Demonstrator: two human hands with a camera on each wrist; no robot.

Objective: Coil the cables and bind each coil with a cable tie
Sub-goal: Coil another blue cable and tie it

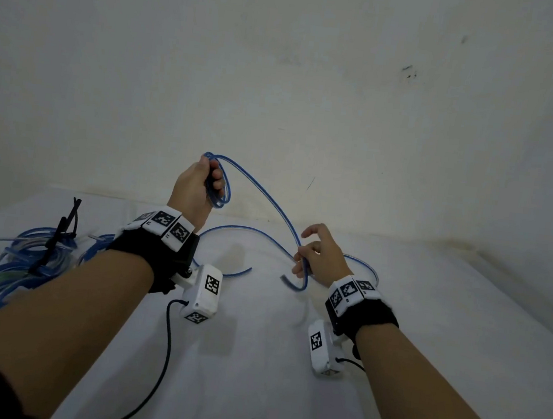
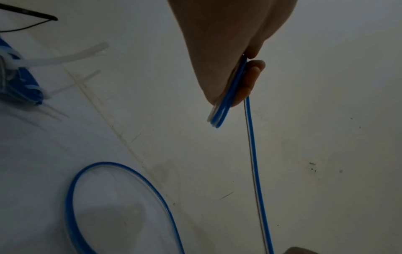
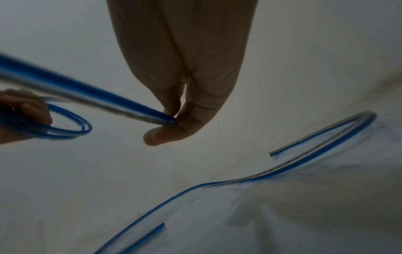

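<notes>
My left hand [image 1: 207, 181] is raised above the white table [image 1: 251, 361] and grips a small coil [image 1: 224, 186] of blue-and-clear cable; the left wrist view shows the loops [image 2: 226, 103] pressed between fingers and palm. From the coil the cable [image 1: 269, 201] runs down and right to my right hand [image 1: 307, 257], which pinches it between thumb and forefinger [image 3: 172, 120]. The rest of the cable [image 3: 239, 180] lies loose on the table, with a free end [image 3: 272, 153] near my right hand.
A pile of blue coiled cables [image 1: 21, 259] lies at the table's left, with black cable ties [image 1: 58, 236] on top and clear ties [image 2: 65, 58] beside it. A pale wall [image 1: 318, 76] rises right behind the table. Another loose cable end [image 1: 244, 271] lies mid-table.
</notes>
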